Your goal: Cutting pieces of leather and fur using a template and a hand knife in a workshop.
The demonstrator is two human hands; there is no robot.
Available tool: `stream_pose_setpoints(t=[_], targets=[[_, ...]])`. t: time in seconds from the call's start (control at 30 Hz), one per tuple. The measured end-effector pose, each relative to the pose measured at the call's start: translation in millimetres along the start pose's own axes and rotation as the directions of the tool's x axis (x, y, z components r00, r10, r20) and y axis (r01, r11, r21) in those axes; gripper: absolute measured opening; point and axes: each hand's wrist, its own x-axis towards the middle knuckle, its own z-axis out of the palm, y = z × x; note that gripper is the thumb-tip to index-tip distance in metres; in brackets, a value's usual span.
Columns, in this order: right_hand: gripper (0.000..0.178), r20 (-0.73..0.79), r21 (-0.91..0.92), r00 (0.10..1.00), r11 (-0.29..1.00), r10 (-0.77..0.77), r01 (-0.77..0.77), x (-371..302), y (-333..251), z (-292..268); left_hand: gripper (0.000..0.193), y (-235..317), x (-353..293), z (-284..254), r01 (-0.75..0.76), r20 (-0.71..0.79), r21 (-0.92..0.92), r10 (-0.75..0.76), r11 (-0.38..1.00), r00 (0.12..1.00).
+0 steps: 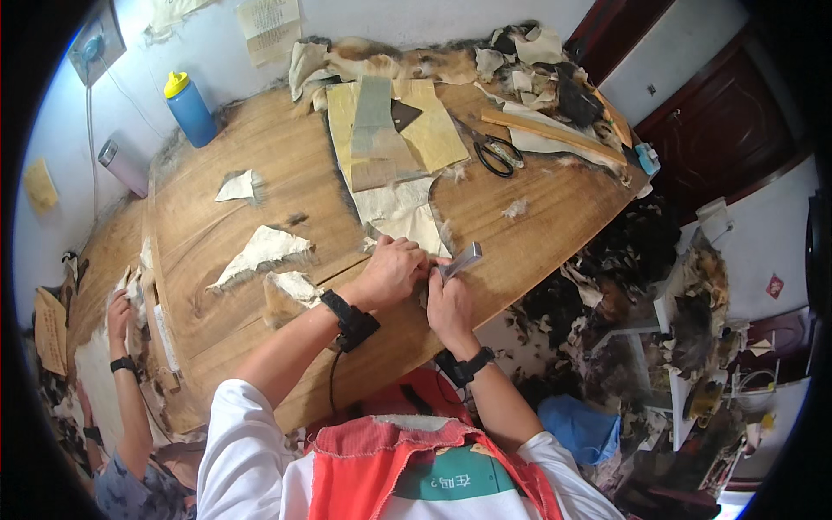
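A pale hide piece [400, 211] with dark fur at its edges lies skin side up on the wooden table, running from under the yellow sheets toward me. My left hand [396, 270] is closed at its near edge, fingers curled on the hide. Close beside it, my right hand [451, 305] grips a flat silver metal tool [462, 259] whose squared end sticks up past the thumb. The tool's lower part is hidden by my hands, so its kind does not show. Both wrists carry black strapped devices.
Loose hide scraps [264, 251] lie at left. Yellow sheets [342, 117], black-handled scissors [498, 158] and a wooden strip [555, 134] are farther back. A blue bottle [192, 113] stands by the wall. A co-worker's hand [119, 316] works at far left. Fur scraps cover the floor at right.
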Motion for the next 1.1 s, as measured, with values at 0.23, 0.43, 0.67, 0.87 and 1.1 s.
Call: stream_pose_setpoints(t=[0.23,0.43,0.67,0.87,1.1], targets=[[0.024,0.112,-0.006,0.981,0.987,-0.158,0.16,-31,6,-8,0.005,2,-16,-12,0.073,-0.207,-0.119,-0.096,0.99,0.974],[0.023,0.223,0.339,0.948,0.93,-0.229,0.145,-35,19,-34,0.017,49,-85,-86,0.232,0.196,-0.23,-0.189,0.945,0.962],[0.038,0.319,0.74,0.948,0.632,-0.025,-0.232,13,2,-109,0.038,88,-117,-90,0.331,0.309,0.028,-0.323,0.943,0.894],[0.037,0.362,0.605,0.931,0.749,0.042,-0.269,54,19,-129,0.076,103,-48,-17,0.18,0.052,0.114,-0.187,0.977,0.981],[0.021,0.66,0.321,0.751,0.906,-0.006,-0.276,104,46,-153,0.083,97,-25,33,0.199,0.199,0.268,-0.256,0.943,0.946]])
